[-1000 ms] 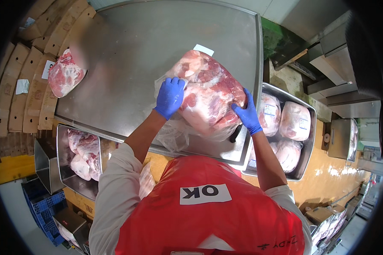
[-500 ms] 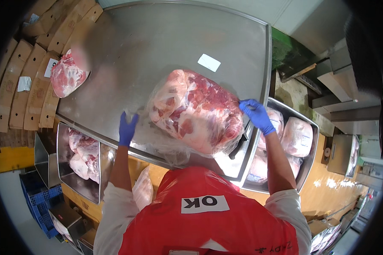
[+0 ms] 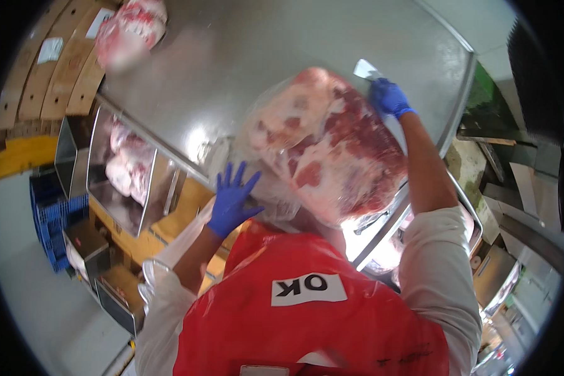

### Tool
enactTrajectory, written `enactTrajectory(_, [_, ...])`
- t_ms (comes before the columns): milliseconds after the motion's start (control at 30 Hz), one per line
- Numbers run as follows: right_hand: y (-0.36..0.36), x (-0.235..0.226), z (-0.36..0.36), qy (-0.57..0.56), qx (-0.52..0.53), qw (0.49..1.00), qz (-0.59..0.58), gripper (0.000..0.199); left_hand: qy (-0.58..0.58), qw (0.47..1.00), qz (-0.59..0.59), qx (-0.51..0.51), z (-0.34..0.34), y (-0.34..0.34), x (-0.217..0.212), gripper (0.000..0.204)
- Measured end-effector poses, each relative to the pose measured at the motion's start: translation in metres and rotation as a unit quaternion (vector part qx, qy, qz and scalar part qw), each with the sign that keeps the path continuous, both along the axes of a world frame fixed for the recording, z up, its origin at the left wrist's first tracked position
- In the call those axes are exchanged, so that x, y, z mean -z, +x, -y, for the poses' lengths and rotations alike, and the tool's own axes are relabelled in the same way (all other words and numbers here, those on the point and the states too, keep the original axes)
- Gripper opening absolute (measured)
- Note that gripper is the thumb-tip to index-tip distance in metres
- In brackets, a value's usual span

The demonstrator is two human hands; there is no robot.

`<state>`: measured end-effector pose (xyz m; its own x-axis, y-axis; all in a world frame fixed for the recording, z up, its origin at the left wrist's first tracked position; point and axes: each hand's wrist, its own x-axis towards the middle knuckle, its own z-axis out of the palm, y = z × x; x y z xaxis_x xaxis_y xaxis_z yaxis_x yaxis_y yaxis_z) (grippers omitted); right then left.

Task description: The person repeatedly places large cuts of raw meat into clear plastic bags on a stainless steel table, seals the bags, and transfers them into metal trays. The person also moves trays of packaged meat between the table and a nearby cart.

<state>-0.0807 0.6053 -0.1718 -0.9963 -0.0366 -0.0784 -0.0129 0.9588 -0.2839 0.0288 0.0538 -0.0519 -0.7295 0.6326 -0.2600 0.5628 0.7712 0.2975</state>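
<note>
A large slab of raw meat (image 3: 332, 147), pale fat and red flesh in clear plastic film, lies on the steel table (image 3: 232, 56) in front of me. Beyond its right side, my right hand (image 3: 391, 98) in a blue glove has its fingers closed at the edge of a white label (image 3: 365, 69); the fingertips are partly hidden and blurred. My left hand (image 3: 232, 199), also gloved in blue, is spread wide over the near table edge and holds nothing. Loose plastic film (image 3: 272, 194) from the slab hangs beside it. A dark-handled tool shows partly under the slab's near right corner.
Another meat piece (image 3: 128, 37) lies at the table's far left by stacked cardboard boxes (image 3: 59, 69). A steel bin (image 3: 122, 216) with meat stands at the left, near blue crates (image 3: 59, 216). More wrapped meat is in a bin at the right, mostly behind my arm.
My right hand has left the slab's right end and reached forward to the white label. The left hand has come back toward me with fingers spread. The whole view has shifted and turned.
</note>
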Motion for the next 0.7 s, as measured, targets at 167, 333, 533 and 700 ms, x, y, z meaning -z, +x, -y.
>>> enactTrajectory(167, [0.065, -0.042, 0.015, -0.158, 0.165, 0.972, -0.059, 0.032, 0.047, 0.995, -0.057, 0.065, -0.001, -0.002, 0.049, 0.061])
enactTrajectory(333, [0.156, -0.198, 0.152, -0.412, 0.256, 0.864, -0.136, 0.022, 0.159, 0.984, 0.055, 0.051, 0.022, 0.003, 0.059, 0.039])
enactTrajectory(533, [0.24, -0.179, 0.315, -0.333, -0.038, 0.934, -0.123, 0.027, 0.223, 0.952, 0.204, 0.05, 0.042, 0.014, -0.013, 0.033])
enactTrajectory(700, [0.234, -0.13, 0.375, -0.343, 0.051, 0.938, 0.0, 0.045, 0.236, 0.878, 0.404, -0.104, 0.018, 0.002, -0.027, 0.061])
